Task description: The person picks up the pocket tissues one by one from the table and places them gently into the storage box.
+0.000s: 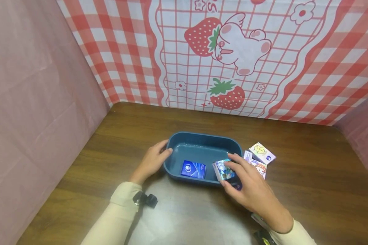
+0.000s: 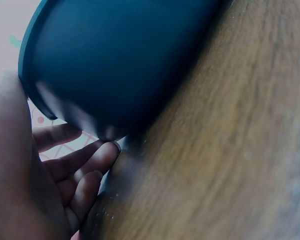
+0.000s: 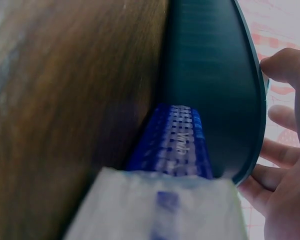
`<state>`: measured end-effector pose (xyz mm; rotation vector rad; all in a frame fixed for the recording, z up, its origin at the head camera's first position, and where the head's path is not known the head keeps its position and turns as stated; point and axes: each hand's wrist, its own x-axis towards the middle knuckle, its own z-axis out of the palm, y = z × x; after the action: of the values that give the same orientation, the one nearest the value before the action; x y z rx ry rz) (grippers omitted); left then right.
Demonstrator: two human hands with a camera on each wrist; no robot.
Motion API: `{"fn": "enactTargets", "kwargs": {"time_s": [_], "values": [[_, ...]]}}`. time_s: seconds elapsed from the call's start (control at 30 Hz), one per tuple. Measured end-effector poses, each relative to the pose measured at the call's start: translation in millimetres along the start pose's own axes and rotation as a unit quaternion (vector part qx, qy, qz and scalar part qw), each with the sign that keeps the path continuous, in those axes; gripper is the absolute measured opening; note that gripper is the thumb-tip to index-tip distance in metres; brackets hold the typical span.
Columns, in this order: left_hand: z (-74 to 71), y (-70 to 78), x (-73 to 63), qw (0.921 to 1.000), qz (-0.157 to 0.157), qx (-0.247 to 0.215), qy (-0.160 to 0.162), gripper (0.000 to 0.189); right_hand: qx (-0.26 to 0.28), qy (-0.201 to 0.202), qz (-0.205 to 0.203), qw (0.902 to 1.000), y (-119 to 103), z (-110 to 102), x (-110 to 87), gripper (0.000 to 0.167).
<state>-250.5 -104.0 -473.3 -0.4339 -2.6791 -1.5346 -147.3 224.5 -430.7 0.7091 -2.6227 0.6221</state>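
Within the right hand (image 1: 253,187), pinched between thumb and fingers over its end of the teal, rounded-rectangular, likely plastic tray (image 1: 205,137), is a shiny blue-and-white film-wrapped tissue pack (image 1: 222,170); should be light, soft, slick, easily crushed, so best taken by its side edges. Left hand (image 1: 153,158) grips the opposite rim, thumb inside, fingers outside. Brown wood-grain table (image 1: 141,119) underneath, red-and-white checked cloth (image 1: 125,51) beyond both hands, plain pink cloth (image 1: 33,85) past the left.
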Motion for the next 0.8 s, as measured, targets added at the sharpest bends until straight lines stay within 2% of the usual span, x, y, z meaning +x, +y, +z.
{"fn": "enactTargets", "kwargs": {"time_s": [0.33, 0.8], "values": [[-0.5, -0.5, -0.3, 1.0, 0.001, -0.003, -0.001, 0.047, -0.001, 0.028, -0.026, 0.9993, 2.4, 3.0, 0.5, 0.058], [-0.3, -0.6, -0.3, 1.0, 0.0, -0.006, -0.003, 0.047, -0.015, 0.001, -0.013, 0.9998, 2.9, 2.8, 0.4, 0.054]]}}
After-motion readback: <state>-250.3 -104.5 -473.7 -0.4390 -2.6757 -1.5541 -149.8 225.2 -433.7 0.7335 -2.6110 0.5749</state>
